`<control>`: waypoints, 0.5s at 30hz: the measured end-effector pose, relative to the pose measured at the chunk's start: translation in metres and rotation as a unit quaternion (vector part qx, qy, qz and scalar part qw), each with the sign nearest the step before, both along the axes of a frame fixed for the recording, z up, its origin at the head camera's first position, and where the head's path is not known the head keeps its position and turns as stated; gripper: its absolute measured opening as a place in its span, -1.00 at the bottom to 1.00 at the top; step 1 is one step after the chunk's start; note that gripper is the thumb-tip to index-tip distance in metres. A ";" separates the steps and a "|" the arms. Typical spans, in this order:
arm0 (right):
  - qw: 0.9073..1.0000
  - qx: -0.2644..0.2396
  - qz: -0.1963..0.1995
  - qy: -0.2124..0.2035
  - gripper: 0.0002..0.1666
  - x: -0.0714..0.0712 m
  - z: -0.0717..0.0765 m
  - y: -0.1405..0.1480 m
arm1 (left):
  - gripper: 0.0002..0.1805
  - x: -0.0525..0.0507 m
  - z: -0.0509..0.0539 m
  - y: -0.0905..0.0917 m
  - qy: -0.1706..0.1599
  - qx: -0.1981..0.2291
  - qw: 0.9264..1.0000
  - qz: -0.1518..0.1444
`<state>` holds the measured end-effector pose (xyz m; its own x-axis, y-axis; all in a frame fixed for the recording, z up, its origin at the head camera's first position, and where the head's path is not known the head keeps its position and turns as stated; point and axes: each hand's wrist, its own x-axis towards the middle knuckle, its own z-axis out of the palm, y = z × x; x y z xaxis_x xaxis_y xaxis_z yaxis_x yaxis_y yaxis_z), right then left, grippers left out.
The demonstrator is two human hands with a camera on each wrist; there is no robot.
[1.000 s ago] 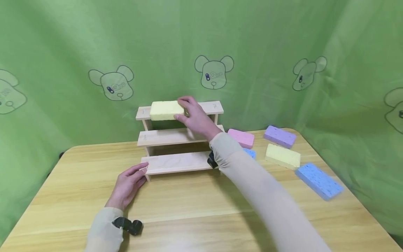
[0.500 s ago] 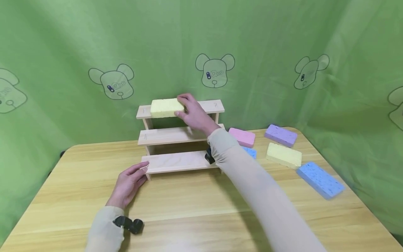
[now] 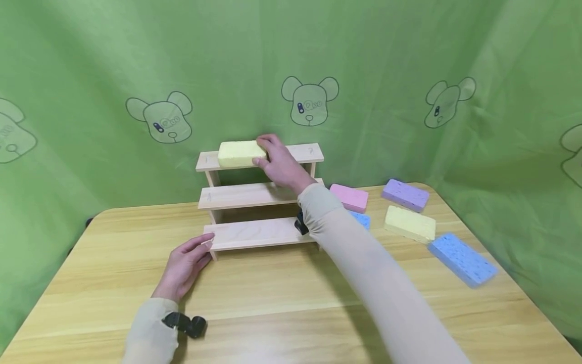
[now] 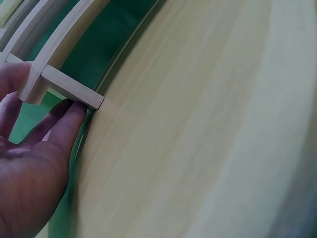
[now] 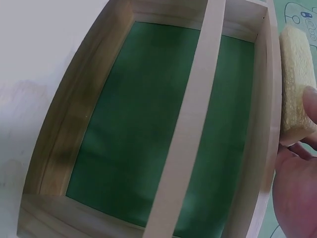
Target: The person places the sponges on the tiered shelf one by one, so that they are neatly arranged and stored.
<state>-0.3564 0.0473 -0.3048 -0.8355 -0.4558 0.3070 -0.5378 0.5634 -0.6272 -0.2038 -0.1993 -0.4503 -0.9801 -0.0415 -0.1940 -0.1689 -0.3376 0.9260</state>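
Behind everything hangs a green curtain (image 3: 373, 55) with bear outlines; before it is a table of light wood grain (image 3: 273, 313). On it stands a pale, unpainted wooden shelf of three tiers (image 3: 254, 233). Taking this shelf as the clock's centre, a pale yellow, rectangular sponge block (image 3: 238, 153) is at eleven o'clock, lying lengthwise along the top board. Whether its full weight rests there, I cannot tell.

The right hand (image 3: 283, 164) pinches the block's right end, thumb in front and fingers over the top. The left hand (image 3: 184, 265), at eight o'clock, grips the left end of the lowest board, fingers touching the leg.

In my judgement, the pinch should be light, because a soft block dents, and it should be released only when the block sits flat, well inside the narrow front edge. The left hand should steady without lifting.
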 end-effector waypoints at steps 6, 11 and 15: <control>1.000 0.013 -0.005 -0.011 -0.25 0.000 0.001 -0.005 | -0.78 0.001 0.000 -0.002 0.003 -0.005 1.000 0.001; 0.999 0.019 -0.023 -0.010 -0.24 0.000 0.001 -0.004 | -0.78 0.000 -0.001 -0.002 0.004 -0.003 1.000 -0.002; 1.000 0.007 -0.025 0.005 -0.18 -0.001 0.000 -0.001 | -0.78 -0.001 -0.002 -0.002 0.004 -0.002 1.000 -0.004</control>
